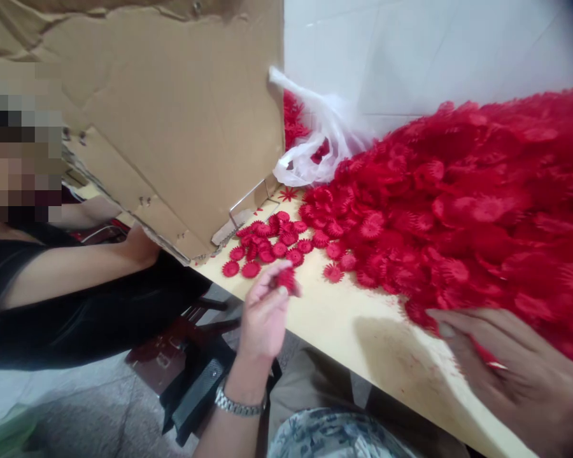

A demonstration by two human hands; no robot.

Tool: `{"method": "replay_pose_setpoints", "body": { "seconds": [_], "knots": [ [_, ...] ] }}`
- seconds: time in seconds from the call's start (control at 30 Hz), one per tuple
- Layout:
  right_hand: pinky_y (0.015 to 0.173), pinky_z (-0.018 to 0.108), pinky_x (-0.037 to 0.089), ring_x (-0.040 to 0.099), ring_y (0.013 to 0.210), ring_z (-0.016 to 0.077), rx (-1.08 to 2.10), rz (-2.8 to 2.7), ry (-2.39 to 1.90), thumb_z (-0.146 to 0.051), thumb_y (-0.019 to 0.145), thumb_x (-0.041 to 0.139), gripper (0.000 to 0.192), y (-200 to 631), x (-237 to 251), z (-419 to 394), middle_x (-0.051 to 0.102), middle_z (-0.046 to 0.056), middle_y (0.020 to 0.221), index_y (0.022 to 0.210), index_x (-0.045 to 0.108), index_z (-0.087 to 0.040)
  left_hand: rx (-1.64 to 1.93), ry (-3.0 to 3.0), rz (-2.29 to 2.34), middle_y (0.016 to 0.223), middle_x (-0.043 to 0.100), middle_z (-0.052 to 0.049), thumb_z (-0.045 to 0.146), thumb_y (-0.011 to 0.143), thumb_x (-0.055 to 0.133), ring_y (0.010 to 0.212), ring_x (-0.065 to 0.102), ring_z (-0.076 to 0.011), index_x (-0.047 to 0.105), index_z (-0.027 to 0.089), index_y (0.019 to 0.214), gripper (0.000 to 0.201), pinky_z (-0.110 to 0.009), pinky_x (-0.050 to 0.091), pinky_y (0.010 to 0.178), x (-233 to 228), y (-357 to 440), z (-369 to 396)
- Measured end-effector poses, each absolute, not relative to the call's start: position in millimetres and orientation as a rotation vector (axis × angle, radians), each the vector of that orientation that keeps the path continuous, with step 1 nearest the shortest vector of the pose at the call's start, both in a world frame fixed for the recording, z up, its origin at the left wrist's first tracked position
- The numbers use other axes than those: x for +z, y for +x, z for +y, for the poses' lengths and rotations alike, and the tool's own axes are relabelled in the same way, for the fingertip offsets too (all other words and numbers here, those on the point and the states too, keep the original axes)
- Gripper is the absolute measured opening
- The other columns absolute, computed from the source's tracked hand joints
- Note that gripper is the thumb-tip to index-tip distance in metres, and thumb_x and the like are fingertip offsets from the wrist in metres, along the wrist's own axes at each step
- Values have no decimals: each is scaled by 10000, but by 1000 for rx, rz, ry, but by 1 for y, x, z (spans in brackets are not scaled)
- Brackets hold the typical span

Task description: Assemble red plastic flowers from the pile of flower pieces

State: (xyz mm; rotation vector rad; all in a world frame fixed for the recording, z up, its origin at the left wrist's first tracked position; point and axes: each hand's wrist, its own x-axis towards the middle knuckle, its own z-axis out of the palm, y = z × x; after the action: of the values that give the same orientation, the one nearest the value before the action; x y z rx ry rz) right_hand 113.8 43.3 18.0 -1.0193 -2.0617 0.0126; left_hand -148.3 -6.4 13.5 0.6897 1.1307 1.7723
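My left hand (pixel 262 312), just below the middle of the frame, is closed in a pinch on one red flower piece (pixel 286 278), thumb and fingertips gripping its frilled edge so the small disc stands clear of the palm where I can see it. A metal watch (pixel 239 404) sits on that wrist. My right hand (pixel 516 375), at lower right, is blurred; it lies at the lower edge of the big red heap (pixel 482 203), fingers spread flat over the table and the pile's fringe, and something red shows under them, but I cannot tell whether it is gripping that or only pressing on it.

Just above the pinched piece, a loose cluster of red pieces (pixel 272 245) lies flat and separate on the pale table (pixel 363 324), apart from the heap, likely so single ones are easy to pick. Behind them a white plastic bag (pixel 315 152) slumps open, more red showing inside. A cardboard sheet (pixel 172 127) stands across the upper left like a divider. Beyond it, at left, another person's arm (pixel 86 267) in a black sleeve reaches behind it.
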Motion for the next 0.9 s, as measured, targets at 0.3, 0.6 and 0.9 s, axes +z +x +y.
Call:
{"method": "replay_pose_setpoints", "body": {
  "seconds": [0.3,0.6,0.9],
  "knots": [
    [667,274,533,630,806,168,375,-2139,-905,-153,869,498,201,92,24,15,656,75,876,998,645,-197,1290,212,587,896,640,-73,142,640,527,765,608,-164,591,153,1028,394,-293,466,710,12,-65,-2],
    [603,245,524,630,741,152,348,-2030,-1068,-160,870,485,182,124,16,5,653,66,821,960,642,-183,1387,347,939,359,292,51,514,823,509,333,303,-57,339,173,403,567,-197,196,363,15,-27,11],
    [797,338,514,617,895,176,580,-1730,-1071,-315,919,413,277,101,35,28,663,72,967,1079,608,-201,1467,702,1187,575,630,4,495,809,557,542,574,-111,666,170,744,349,-201,422,497,10,-4,15]
  ]
}}
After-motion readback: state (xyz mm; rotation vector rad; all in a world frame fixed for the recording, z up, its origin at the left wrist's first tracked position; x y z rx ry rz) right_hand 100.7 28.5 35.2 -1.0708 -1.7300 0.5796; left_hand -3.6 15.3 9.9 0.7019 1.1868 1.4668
